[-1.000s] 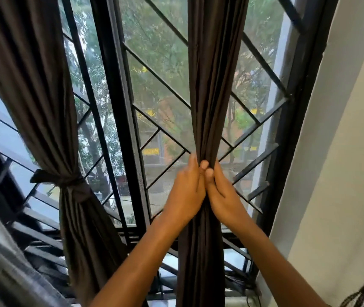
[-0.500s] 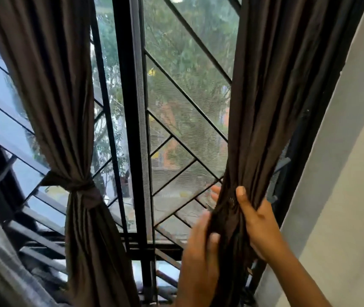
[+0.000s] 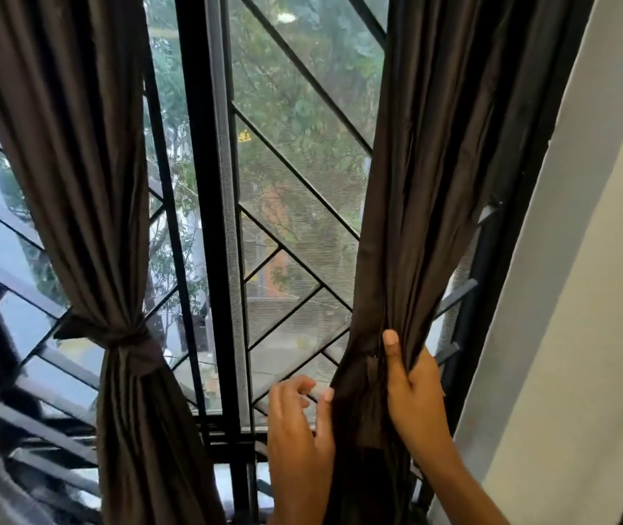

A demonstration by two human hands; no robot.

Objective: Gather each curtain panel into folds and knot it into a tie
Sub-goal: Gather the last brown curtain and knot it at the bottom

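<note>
**Right panel bunched in our right hand, left hand at its edge**

Our right hand (image 3: 414, 388) grips the right panel (image 3: 427, 183) in a gathered bunch. The thumb stands upright on the front of the folds. The fingers (image 3: 426, 359) curl in from the panel's right side, so the cloth is held between thumb and fingers. Above the grip the panel fans out wider. Below it the cloth falls in a dark, narrow column beside our wrist and runs out of the bottom of the view.

Our left hand (image 3: 298, 422) sits just left of the same panel, a little lower than the right-hand grip. Its fingers are loosely curled and slightly spread, holding nothing. They hang in front of the grille (image 3: 302, 191), apart from the cloth. Only the thumb tip reaches the panel's left edge, and we cannot tell whether it presses there.

The left panel (image 3: 86, 183) hangs well to the left of both hands, and neither hand touches it. It is already cinched by a knot (image 3: 120, 339) at about the height of our right thumb tip, and it spreads again below. The wall (image 3: 586, 297) rises just right of our right fingers.
</note>
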